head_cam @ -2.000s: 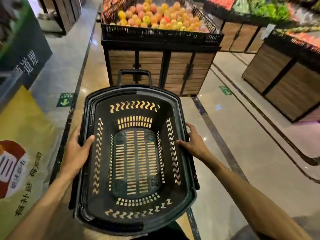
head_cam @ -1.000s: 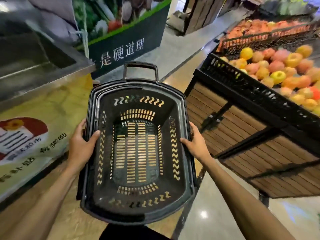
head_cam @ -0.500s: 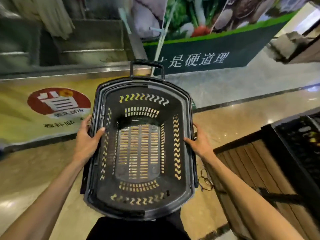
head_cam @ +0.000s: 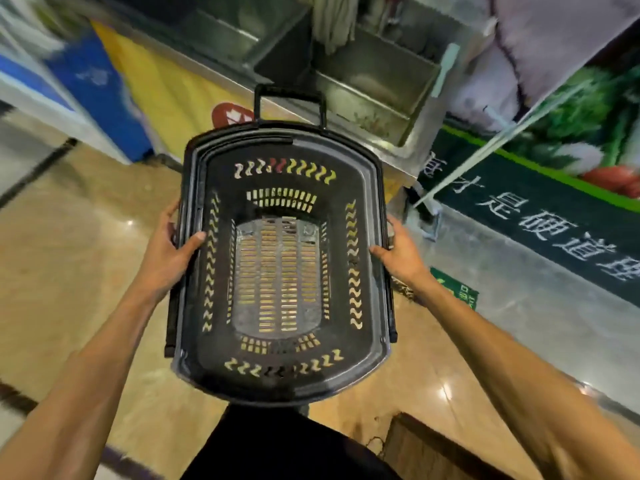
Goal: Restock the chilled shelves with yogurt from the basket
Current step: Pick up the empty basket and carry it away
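Basket (head_cam: 277,271) between grips, level, long axis pointing away from body, handle (head_cam: 289,93) at far end. Left grip (head_cam: 166,251) clasps left rim, right grip (head_cam: 401,252) right rim. No yogurt visible inside; chilled shelves out of view.

place: probably supermarket | cues: shopping basket (head_cam: 277,386), vegetable banner (head_cam: 571,109), steel counter (head_cam: 374,74)

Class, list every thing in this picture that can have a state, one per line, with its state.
basket: empty, held off the floor.
pull handle: sticks out at the far end.
left hand: grips the basket's left rim, thumb inside.
right hand: grips the basket's right rim, thumb inside.
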